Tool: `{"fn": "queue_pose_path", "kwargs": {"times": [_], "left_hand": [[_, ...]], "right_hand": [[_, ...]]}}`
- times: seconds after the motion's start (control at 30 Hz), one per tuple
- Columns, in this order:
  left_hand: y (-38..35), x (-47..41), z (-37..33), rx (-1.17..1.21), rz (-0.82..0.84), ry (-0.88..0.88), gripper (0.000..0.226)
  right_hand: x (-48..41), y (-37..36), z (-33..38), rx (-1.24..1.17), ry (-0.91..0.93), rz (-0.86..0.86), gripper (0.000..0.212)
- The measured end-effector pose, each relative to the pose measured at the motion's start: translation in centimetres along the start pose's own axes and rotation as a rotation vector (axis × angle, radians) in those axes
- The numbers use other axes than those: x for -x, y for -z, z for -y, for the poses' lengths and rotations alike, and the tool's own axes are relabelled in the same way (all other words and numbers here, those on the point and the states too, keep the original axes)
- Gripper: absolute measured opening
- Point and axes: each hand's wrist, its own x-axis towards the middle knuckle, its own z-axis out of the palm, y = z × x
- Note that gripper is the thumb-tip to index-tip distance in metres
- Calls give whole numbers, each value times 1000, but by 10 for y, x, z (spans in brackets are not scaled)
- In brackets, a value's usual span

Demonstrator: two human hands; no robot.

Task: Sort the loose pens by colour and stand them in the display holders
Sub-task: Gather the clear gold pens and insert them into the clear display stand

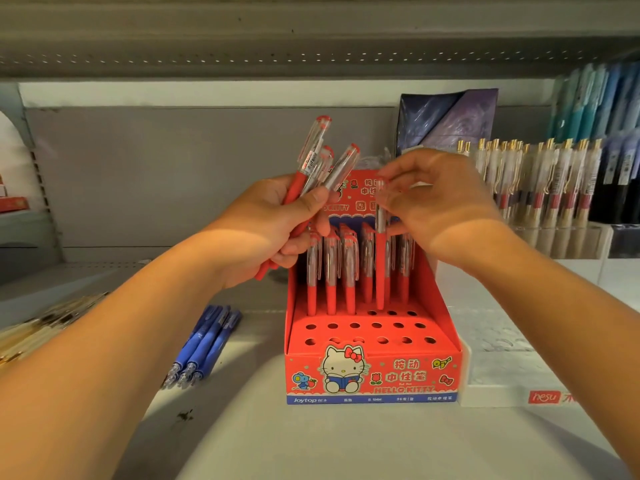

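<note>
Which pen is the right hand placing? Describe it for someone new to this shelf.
Find the red Hello Kitty display box mid-shelf. Among the standing red pens in its back rows, right of centre, is the pen that the right hand pinches by its top. It alone sticks up well above its neighbours.

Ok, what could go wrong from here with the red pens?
The red pen pinched by the right hand hangs tip-down among the standing pens; it may nudge one askew or miss its hole in the Hello Kitty display box. The left hand grips a fanned bundle of red pens; one might slip out.
</note>
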Motion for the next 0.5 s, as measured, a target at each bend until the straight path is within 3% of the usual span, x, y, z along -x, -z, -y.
{"fn": "queue_pose_path", "kwargs": {"times": [0.3,0.5], "left_hand": [[-2,-1,-2,65,14,59,13],[-2,0,-3,89,21,58,17]], "right_hand": [[4,-4,-4,50,4,57,27],[7,-2,-6,129,-67,237,19]]}}
